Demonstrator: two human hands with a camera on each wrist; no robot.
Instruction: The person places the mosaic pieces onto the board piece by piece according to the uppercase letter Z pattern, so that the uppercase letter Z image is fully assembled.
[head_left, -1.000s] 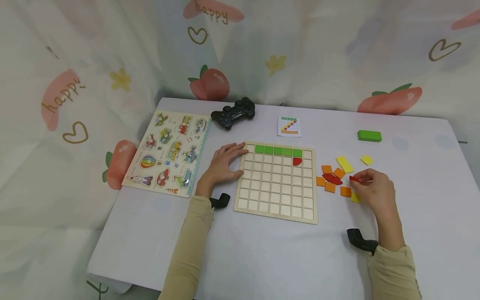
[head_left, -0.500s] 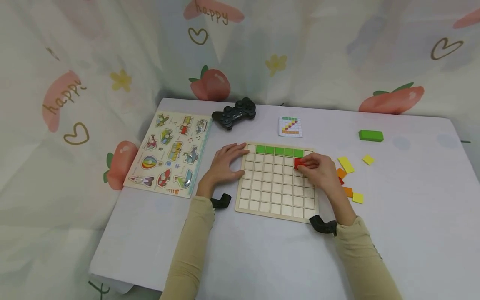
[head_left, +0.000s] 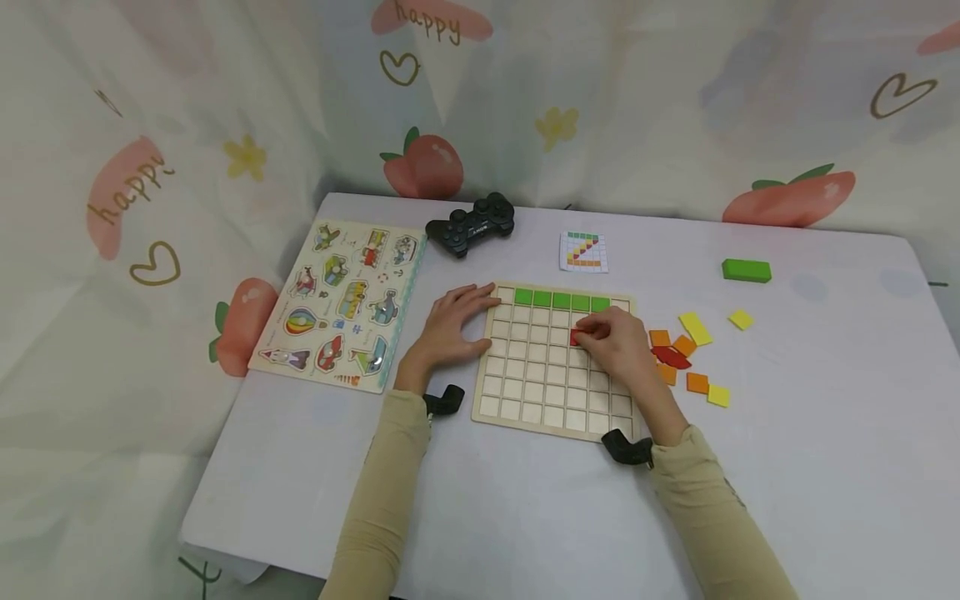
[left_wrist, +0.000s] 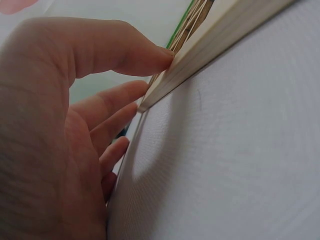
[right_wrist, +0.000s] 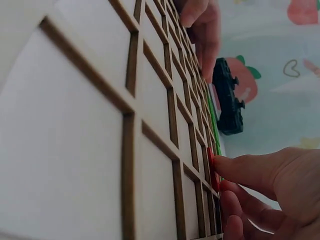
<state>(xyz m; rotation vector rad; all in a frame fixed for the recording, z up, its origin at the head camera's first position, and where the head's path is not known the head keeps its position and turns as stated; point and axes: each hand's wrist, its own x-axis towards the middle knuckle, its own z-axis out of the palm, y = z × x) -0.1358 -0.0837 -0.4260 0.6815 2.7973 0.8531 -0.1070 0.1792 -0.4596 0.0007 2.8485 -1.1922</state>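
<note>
A wooden grid board (head_left: 531, 372) lies on the white table, with a row of green square tiles (head_left: 561, 301) in its top row. My right hand (head_left: 621, 346) pinches a small red piece (head_left: 575, 337) over a cell in the upper right part of the grid. In the right wrist view my thumb presses against the red piece (right_wrist: 212, 170), low at the grid's ridges. My left hand (head_left: 447, 327) has its fingers spread at the board's left edge. The left wrist view shows its thumb touching the wooden rim (left_wrist: 185, 65). My right hand hides several cells.
Loose orange tiles (head_left: 697, 383), yellow tiles (head_left: 695, 329) and red pieces (head_left: 671, 357) lie right of the board. A green block (head_left: 746, 270), pattern card (head_left: 584, 252) and black game controller (head_left: 470, 224) stand behind. A vehicle puzzle board (head_left: 337, 308) lies left.
My right hand has carried a red piece left from the loose pieces onto the grid, then shifted a little further left and nearer. My left hand stays at the board's edge.
</note>
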